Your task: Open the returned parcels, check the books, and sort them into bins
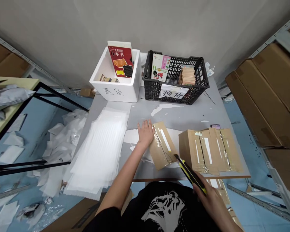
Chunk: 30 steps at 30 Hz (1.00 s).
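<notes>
A small taped cardboard box (164,146) lies at an angle near the table's front edge, with a white label strip on top. My left hand (145,132) rests on the box's left edge, its fingers spread. In my right hand (204,190) is a black and yellow box cutter (190,174), the fingers wrapped round its handle. The cutter's tip points at the box's lower right corner; whether it touches the cardboard I cannot tell. Just right of it stand more taped cardboard boxes (210,149), side by side.
White foam sheets (99,145) lie piled on the left. Behind stand a white foam box (116,88) and a black plastic crate (176,77), both holding books. Paper scraps (163,108) litter the grey table (140,111). Shelving with large cartons (265,93) borders the right.
</notes>
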Motion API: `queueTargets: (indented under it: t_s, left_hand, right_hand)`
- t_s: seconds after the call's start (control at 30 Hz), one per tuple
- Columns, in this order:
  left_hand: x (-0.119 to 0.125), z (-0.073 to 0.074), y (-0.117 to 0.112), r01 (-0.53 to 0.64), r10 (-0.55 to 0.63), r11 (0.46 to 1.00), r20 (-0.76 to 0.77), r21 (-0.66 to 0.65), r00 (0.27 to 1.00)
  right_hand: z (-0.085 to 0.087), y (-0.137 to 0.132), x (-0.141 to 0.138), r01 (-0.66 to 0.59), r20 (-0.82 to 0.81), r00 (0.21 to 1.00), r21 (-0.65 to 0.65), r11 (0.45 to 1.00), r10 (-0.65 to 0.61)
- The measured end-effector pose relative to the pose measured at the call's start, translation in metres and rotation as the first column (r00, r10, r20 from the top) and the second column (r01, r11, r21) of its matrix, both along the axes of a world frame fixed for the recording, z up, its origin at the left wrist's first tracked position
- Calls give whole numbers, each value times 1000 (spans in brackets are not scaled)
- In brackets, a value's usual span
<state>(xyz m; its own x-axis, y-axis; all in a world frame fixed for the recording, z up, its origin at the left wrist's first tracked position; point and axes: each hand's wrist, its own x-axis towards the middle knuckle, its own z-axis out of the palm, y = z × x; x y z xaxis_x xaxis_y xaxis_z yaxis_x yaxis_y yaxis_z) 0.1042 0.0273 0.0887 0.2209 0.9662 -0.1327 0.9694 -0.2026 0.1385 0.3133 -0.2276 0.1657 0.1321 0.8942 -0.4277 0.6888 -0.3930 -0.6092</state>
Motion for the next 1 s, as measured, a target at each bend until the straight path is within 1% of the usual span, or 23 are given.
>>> queueTargets:
  t_s: [0.07,0.17,0.23,0.27,0.37,0.43,0.5,0.57,0.63,0.77,0.8,0.83,0.87,0.9,0.93,0.97,1.0]
  left_hand:
    - [2,-1,10,36,-36,999,14,-33,999]
    - [1,-4,12,45,-44,996,14,-82,999]
    - [-4,-6,10,38,-38,995,4,-87,999]
    - [-7,-6,9,28,-29,996,-7,-84,1000]
    - [-23,-4,3,-50,45,995,-59,-89,997]
    - [-37,0,-4,-155,145,983,-97,-104,985]
    - [-52,5,-14,-279,263,952,-130,-128,956]
    - [-65,10,-28,-381,358,912,-157,-152,920]
    - [-76,13,-44,-445,418,877,-166,-182,893]
    - [-87,19,-70,-509,485,812,-157,-284,861]
    - [-88,21,-74,-521,491,806,-175,-281,854]
    - [-87,23,-76,-523,485,815,-202,-249,851]
    - [-85,25,-75,-507,463,840,-231,-194,856]
    - [-81,26,-73,-455,414,880,-254,-134,874]
    - [-76,27,-67,-364,331,927,-265,-87,906]
    - [-70,27,-59,-246,220,967,-262,-70,940]
    - [-62,26,-50,-118,94,989,-241,-87,966]
  right_hand:
    - [-16,12,-13,171,-135,976,4,985,-169]
    - [-42,32,-40,399,-229,897,56,915,-377]
    - [-53,43,-56,476,-295,845,38,879,-445]
    - [-56,48,-61,488,-339,824,16,872,-455]
    - [-55,64,-68,488,-448,772,-38,872,-451]
    - [-53,80,-68,481,-487,757,-38,876,-436]
    - [-53,100,-66,469,-511,757,-8,883,-407]
    - [-55,127,-65,437,-523,775,37,899,-355]
    - [-58,159,-64,387,-528,796,71,919,-295]
    - [-64,225,-65,280,-558,811,108,954,-175]
    - [-65,239,-66,251,-571,808,109,962,-146]
    - [-66,250,-66,226,-583,803,109,968,-121]
    - [-67,259,-67,210,-595,797,108,972,-106]
    - [-69,265,-67,205,-605,790,104,973,-102]
    - [-71,268,-67,209,-612,784,98,973,-107]
    - [-73,268,-67,221,-616,778,92,971,-119]
    - [-76,267,-66,236,-619,774,86,968,-134]
